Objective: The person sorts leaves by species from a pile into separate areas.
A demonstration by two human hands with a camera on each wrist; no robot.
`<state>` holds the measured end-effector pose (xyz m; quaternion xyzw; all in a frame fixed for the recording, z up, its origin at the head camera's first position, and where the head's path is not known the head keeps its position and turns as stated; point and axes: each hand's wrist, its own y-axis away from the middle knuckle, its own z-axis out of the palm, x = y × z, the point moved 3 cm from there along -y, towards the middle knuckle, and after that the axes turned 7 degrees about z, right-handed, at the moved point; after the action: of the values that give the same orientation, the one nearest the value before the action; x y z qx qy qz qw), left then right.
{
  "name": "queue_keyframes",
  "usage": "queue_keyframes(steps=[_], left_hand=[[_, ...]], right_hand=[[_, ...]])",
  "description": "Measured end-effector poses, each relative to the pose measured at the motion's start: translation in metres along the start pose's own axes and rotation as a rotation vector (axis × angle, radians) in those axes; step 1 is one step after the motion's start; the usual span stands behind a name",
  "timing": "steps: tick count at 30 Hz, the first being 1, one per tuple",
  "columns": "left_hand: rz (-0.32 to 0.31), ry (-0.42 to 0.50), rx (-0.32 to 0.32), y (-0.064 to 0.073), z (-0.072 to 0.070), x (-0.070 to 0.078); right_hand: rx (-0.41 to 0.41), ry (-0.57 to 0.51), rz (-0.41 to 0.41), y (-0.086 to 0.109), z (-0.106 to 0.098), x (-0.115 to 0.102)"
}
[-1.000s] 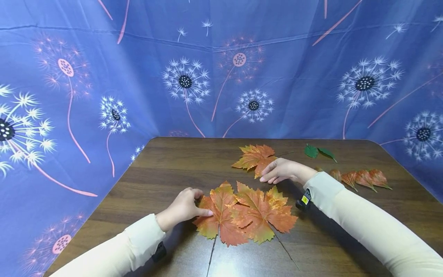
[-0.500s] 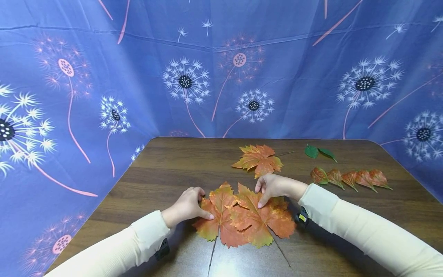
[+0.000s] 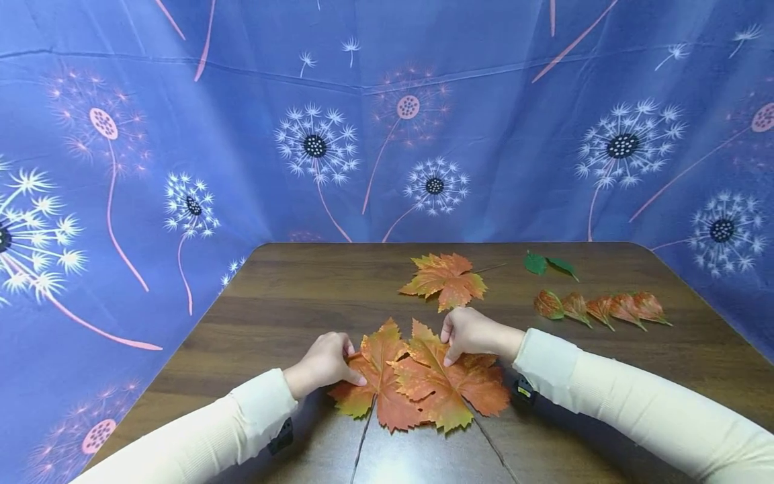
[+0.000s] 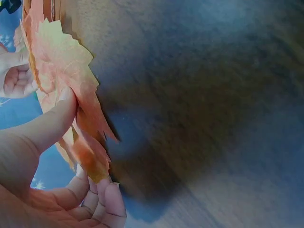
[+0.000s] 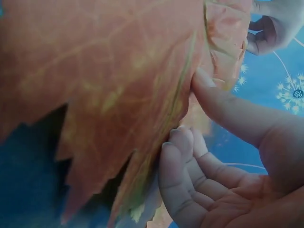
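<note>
Two large orange maple leaves with yellow-green tips lie side by side and overlap at the table's near middle. My left hand (image 3: 323, 366) pinches the outer edge of the left maple leaf (image 3: 396, 407), thumb on top; the left wrist view shows its fingers (image 4: 97, 197) curled at the leaf's edge. On the upper lobe of the right maple leaf (image 3: 450, 393), my right hand (image 3: 474, 335) pinches between thumb and fingers; its thumb (image 5: 232, 107) lies along the leaf surface in the right wrist view. Thin dark stems (image 3: 492, 444) run from both leaves toward the near side.
A third orange maple leaf (image 3: 450, 275) lies farther back on the brown wooden table (image 3: 290, 289), its stem pointing right. Two green leaves (image 3: 535, 263) are at the back right, above a row of several small reddish leaves (image 3: 623, 308). A blue dandelion-print cloth (image 3: 375, 168) hangs behind.
My right hand has come from the lower lobe of the far maple leaf down to the upper lobe of the right one and pinched it. My left hand stays at its leaf.
</note>
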<state>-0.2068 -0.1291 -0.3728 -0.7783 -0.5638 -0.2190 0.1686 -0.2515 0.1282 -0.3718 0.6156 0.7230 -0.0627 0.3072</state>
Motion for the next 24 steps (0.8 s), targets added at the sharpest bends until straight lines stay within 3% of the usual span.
queue_keyframes(steps=[5,18,24], left_hand=[[-0.011,0.046,-0.029,0.001,0.001,-0.001],[-0.019,0.017,0.001,-0.002,-0.003,-0.007],[-0.036,0.043,-0.03,-0.004,-0.006,-0.012]], right_hand=[[0.009,0.003,-0.019,0.004,0.001,0.0],[-0.001,-0.002,-0.022,0.007,0.005,0.002],[-0.044,-0.076,-0.007,0.002,0.001,0.006]])
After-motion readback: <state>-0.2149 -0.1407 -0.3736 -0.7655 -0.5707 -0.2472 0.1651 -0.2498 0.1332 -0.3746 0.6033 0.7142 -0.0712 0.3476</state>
